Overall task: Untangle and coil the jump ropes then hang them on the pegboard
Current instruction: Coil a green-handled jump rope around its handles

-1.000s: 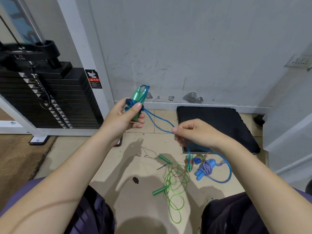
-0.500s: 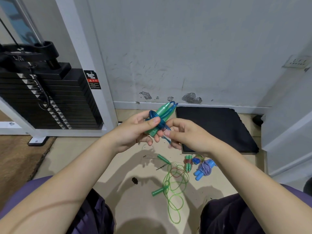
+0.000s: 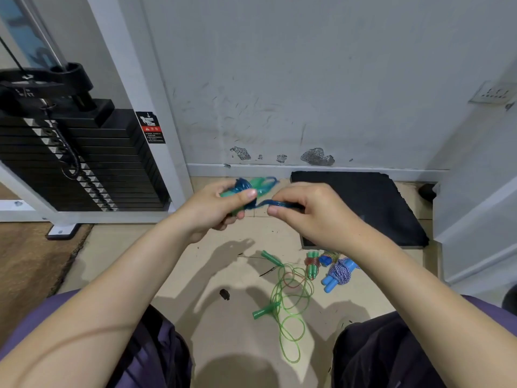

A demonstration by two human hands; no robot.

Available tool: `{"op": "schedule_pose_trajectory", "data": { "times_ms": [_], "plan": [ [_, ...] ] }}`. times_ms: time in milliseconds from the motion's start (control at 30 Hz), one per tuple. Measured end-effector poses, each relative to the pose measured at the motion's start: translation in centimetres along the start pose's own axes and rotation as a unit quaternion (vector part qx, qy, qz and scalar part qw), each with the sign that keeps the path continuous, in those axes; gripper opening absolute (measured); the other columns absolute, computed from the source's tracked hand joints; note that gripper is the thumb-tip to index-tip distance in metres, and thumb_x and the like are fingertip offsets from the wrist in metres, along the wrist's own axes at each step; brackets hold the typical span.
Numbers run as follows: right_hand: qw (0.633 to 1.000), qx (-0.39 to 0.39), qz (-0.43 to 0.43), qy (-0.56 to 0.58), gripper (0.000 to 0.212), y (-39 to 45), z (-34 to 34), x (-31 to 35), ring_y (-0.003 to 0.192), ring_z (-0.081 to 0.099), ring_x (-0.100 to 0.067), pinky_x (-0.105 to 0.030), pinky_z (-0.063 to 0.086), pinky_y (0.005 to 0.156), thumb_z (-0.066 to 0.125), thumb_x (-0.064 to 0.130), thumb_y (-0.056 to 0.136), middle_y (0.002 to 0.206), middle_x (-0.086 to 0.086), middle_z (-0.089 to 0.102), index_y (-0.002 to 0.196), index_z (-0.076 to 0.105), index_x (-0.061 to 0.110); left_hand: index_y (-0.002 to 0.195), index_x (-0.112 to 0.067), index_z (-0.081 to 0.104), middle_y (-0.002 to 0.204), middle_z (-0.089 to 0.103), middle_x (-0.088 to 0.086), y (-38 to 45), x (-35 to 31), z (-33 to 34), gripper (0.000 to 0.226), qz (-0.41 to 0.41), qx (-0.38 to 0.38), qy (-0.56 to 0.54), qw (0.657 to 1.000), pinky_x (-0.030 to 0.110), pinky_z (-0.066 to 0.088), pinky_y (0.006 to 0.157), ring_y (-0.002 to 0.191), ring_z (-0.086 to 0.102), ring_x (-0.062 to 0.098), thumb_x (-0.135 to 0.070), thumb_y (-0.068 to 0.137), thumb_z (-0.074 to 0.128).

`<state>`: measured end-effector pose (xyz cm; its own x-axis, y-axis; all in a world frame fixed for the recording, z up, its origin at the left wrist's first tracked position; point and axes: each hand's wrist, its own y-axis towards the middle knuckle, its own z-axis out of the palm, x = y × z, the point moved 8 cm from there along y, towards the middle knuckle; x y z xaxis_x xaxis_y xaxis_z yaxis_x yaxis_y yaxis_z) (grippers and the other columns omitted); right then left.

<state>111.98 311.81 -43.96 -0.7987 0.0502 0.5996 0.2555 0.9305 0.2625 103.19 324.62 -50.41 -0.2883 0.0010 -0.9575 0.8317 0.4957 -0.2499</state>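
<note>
Wrapping blue plastic jump rope (image 3: 246, 189) round its green handles, held above the floor.

Left hand (image 3: 218, 208) clamped on bundle; right hand (image 3: 310, 214) pinching loose tail. Risk: slack grip, wraps springing undone.

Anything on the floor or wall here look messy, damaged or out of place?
Yes. The green jump rope lies loose and sprawled on the floor, not coiled, unlike the wound bundles beside it. The wall has scuffs and chipped paint just above the baseboard. A small dark bit lies on the floor.
</note>
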Motion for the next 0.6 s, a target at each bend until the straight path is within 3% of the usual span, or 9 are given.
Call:
{"op": "schedule_pose_trajectory", "data": {
  "times_ms": [100, 233, 333, 433, 600],
  "plan": [
    [0.999, -0.034, -0.001, 0.032, 0.004, 0.2, -1.9, -0.3, 0.068, 0.055, -0.01, -0.023, 0.041, 0.064, 0.073, 0.022, 0.085, 0.073, 0.007, 0.057, 0.087, 0.077, 0.022, 0.099, -0.016, 0.065, 0.064, 0.053, 0.005, -1.2, 0.4, 2.5, 0.026, -0.043, 0.169, 0.036, 0.984, 0.015, 0.021, 0.039, 0.045, 0.035, 0.01, -0.038, 0.085, 0.07],
    [0.992, -0.005, 0.057, 0.113, 0.004, 0.2, -0.8, -1.1, 0.068, 0.057, -0.006, -0.025, 0.045, 0.067, 0.08, 0.018, 0.079, 0.071, 0.005, 0.062, 0.078, 0.077, 0.02, 0.105, -0.007, 0.062, 0.065, 0.056, 0.01, -2.1, -0.2, 4.2, 0.031, -0.028, 0.231, 0.079, 0.969, 0.02, 0.025, 0.039, 0.047, 0.041, 0.015, -0.028, 0.082, 0.07],
    [0.978, 0.039, 0.117, 0.169, 0.01, 0.1, 0.4, -2.6, 0.066, 0.057, -0.007, -0.027, 0.048, 0.066, 0.083, 0.015, 0.075, 0.07, -0.001, 0.066, 0.079, 0.074, 0.014, 0.113, -0.012, 0.062, 0.074, 0.062, 0.01, -2.4, -0.1, 4.6, 0.034, -0.009, 0.24, 0.135, 0.961, 0.023, 0.033, 0.043, 0.057, 0.049, 0.018, -0.025, 0.085, 0.075],
    [0.966, 0.082, 0.136, 0.203, 0.026, -0.2, 1.0, -3.4, 0.061, 0.049, -0.012, -0.028, 0.043, 0.063, 0.083, 0.012, 0.075, 0.063, 0.004, 0.054, 0.087, 0.059, 0.013, 0.111, -0.026, 0.06, 0.078, 0.062, 0.004, -2.6, 0.4, 4.6, 0.034, -0.006, 0.222, 0.177, 0.959, 0.024, 0.038, 0.048, 0.063, 0.051, 0.015, -0.038, 0.082, 0.074],
    [0.963, 0.087, 0.129, 0.219, 0.034, -0.4, 1.4, -3.5, 0.066, 0.04, -0.013, -0.026, 0.034, 0.062, 0.08, 0.014, 0.079, 0.068, 0.002, 0.046, 0.075, 0.047, 0.012, 0.097, -0.023, 0.062, 0.075, 0.063, 0.006, -2.4, -0.3, 4.9, 0.026, 0.022, 0.172, 0.166, 0.971, 0.024, 0.037, 0.049, 0.059, 0.05, 0.017, -0.041, 0.082, 0.074]
  ]
}}
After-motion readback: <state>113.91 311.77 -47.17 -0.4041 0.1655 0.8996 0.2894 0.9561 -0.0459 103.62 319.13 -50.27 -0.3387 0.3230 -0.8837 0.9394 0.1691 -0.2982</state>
